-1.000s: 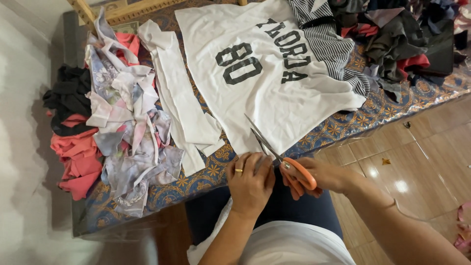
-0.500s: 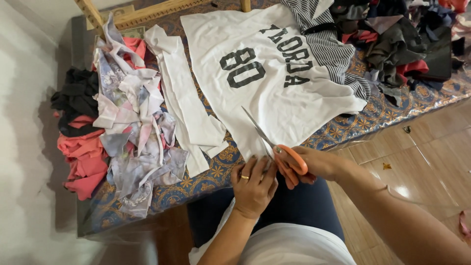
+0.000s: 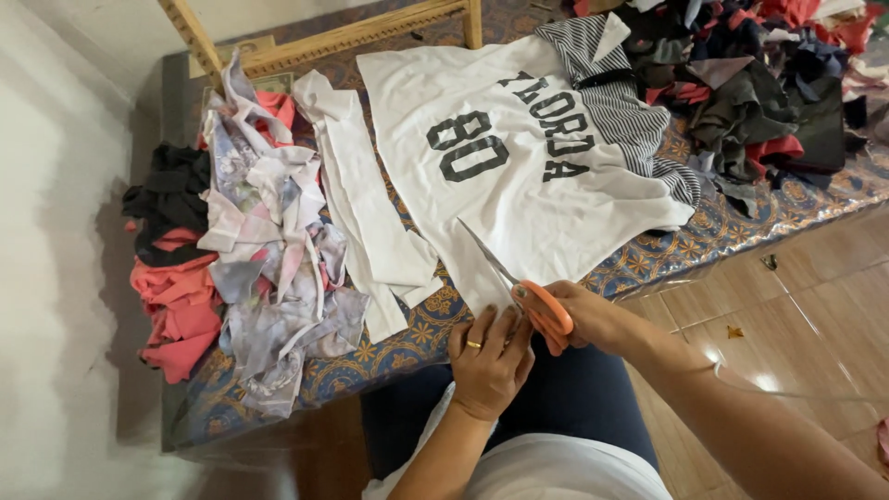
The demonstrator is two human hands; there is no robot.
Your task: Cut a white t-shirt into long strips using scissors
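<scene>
Orange-handled scissors [image 3: 535, 301] sit in your right hand [image 3: 593, 319], fingers closed through the loops, the blades parted and pointing up into the near hem of the white cotton jersey with dark printed numerals [image 3: 519, 171]. Your left hand [image 3: 489, 356], a ring on one finger, lies with fingers spread flat on the cloth just left of the blades, pinning the hem against the bench [image 3: 398, 347], which is covered in a blue and gold patterned sheet. The jersey lies spread face up across the middle of the bench, its lower edge touching the near rim in front of your lap. It looks light, soft and limp, likely to bunch or slide under the blades unless held taut; the flat fabric beside the cut line seems the best place to hold it. Long white cut strips [image 3: 370, 213] lie just beside the jersey on its left, and beyond them a heap of pale printed scraps [image 3: 269, 259], then pink and black rags [image 3: 171, 278] at the far left end. A dark pile of mixed garments [image 3: 759, 83] crowds the right. Open room is slim: only the near rim and the tiled floor [image 3: 796, 296] to your right.
</scene>
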